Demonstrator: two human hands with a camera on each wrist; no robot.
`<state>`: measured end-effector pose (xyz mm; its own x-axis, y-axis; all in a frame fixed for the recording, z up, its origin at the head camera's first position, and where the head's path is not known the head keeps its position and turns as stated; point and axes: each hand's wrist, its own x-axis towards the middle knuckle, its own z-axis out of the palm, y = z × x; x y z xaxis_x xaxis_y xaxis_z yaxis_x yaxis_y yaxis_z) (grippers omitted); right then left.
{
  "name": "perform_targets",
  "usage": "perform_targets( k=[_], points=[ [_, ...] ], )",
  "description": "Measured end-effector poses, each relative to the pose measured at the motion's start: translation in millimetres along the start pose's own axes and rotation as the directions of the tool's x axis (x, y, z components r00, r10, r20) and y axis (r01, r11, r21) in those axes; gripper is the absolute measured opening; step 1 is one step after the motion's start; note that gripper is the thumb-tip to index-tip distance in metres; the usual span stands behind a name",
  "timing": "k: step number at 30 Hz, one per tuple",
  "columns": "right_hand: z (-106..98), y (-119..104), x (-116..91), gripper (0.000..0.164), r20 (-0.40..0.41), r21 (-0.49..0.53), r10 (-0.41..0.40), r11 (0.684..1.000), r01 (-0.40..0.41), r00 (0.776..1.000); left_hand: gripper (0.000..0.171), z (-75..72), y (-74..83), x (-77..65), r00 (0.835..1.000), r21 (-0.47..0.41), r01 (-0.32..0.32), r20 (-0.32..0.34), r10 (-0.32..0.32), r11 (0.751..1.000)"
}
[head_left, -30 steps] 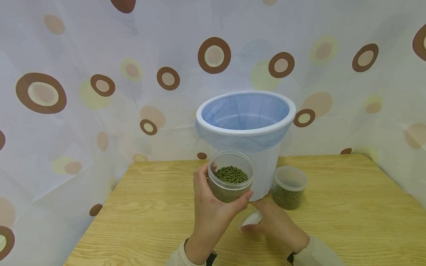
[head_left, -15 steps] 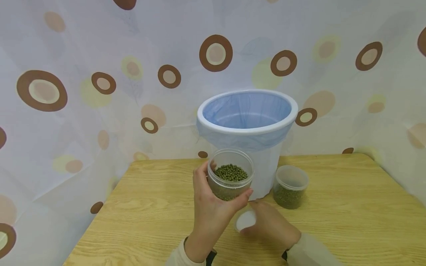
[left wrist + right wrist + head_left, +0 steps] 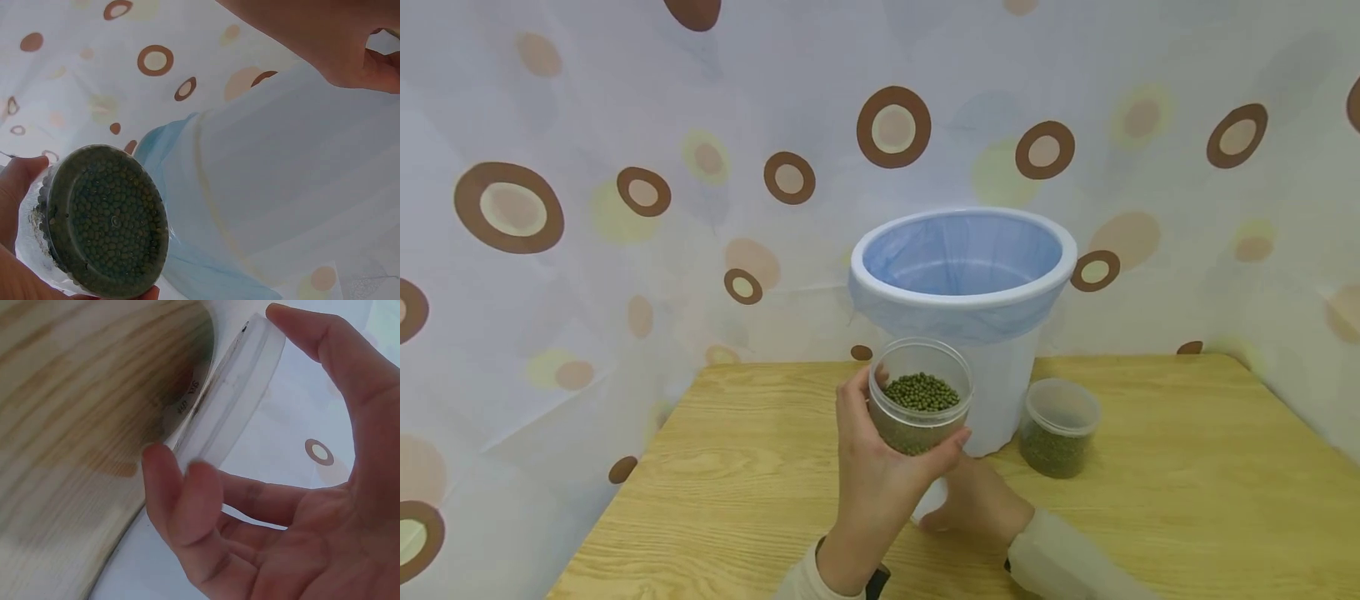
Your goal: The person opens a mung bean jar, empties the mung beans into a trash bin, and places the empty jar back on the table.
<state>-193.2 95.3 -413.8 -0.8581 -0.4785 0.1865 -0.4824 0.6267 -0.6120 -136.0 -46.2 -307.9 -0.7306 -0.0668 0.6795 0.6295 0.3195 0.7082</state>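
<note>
My left hand (image 3: pixel 880 483) holds up a clear plastic jar (image 3: pixel 904 432) part-filled with green mung beans (image 3: pixel 922 392), its open mouth tilted towards the head camera. In the left wrist view the beans show through the bottom of the jar (image 3: pixel 115 222). Low over the table, my right hand (image 3: pixel 981 500) grips a whitish translucent lid (image 3: pixel 931 500), partly hidden behind the left hand. The right wrist view shows the lid (image 3: pixel 234 400) edge-on, tilted close to the tabletop, between thumb and fingers of the right hand (image 3: pixel 337 531). Whether it touches the table I cannot tell.
Behind the hands stands a white bin (image 3: pixel 1011 383) with a blue liner (image 3: pixel 962 321) folded over its rim. A second clear jar (image 3: pixel 1058 433), with dark green contents, sits right of the bin on the wooden table (image 3: pixel 737 475). Patterned sheeting (image 3: pixel 700 225) hangs behind.
My right hand has shifted left with the lid, which now sits partly behind my left wrist. The left hand and its jar have stayed nearly still; the head view has shifted slightly.
</note>
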Motion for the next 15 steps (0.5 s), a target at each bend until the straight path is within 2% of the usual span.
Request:
perform_targets(
  k=[4, 8, 15],
  points=[
    [3, -2, 6, 0.083, 0.017, 0.015, -0.006, 1.0, 0.005, 1.0, 0.086, -0.1, 1.1, -0.3, 1.0, -0.001, 0.014, 0.002, -0.014, 1.0],
    [5, -2, 10, 0.076, 0.019, 0.024, -0.044, 0.999, 0.043, 0.999, 0.087, -0.7, 1.1, -0.2, 1.0, 0.013, 0.014, 0.0, -0.014, 1.0],
    [10, -4, 17, 0.063, -0.008, -0.057, -0.106, 0.993, 0.105, 0.994, 0.084, -3.0, -1.4, 3.4, 1.0, 0.025, -0.015, -0.021, 0.016, 1.0]
  ],
)
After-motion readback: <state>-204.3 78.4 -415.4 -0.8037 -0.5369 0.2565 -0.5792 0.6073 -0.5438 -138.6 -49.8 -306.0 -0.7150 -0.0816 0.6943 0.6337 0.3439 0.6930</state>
